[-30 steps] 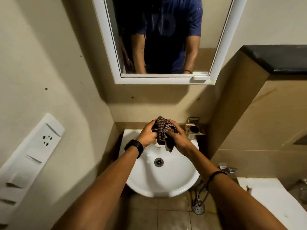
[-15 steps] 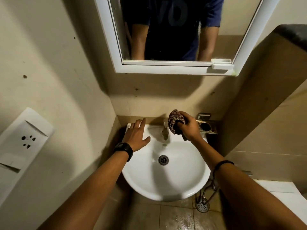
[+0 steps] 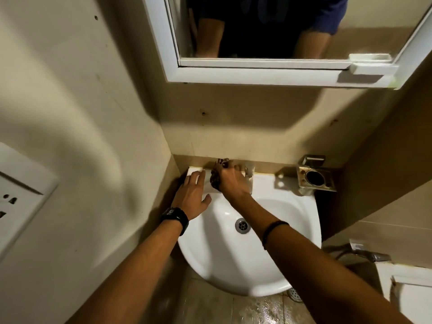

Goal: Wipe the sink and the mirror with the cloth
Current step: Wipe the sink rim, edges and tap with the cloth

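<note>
A white wall-mounted sink (image 3: pixel 275 260) sits below a white-framed mirror (image 3: pixel 257 76). My right hand (image 3: pixel 230 181) holds the bunched checked cloth (image 3: pixel 214 180) and presses it on the sink's back ledge, left of the tap (image 3: pixel 249 175). Much of the cloth is hidden under the hand. My left hand (image 3: pixel 192 195), with a black watch on the wrist, lies flat with fingers spread on the sink's back left corner. The drain (image 3: pixel 242 226) is in the middle of the bowl.
A metal holder (image 3: pixel 314 177) is fixed to the wall right of the sink. A white socket panel (image 3: pixel 16 197) is on the left wall. A spray hose (image 3: pixel 364 253) and a white toilet cistern (image 3: pixel 411 291) stand at the lower right. The floor tiles below are wet.
My right hand carried the cloth from the right of the tap across to the left back ledge. My left hand stayed flat on the sink's left corner. The view tilted down.
</note>
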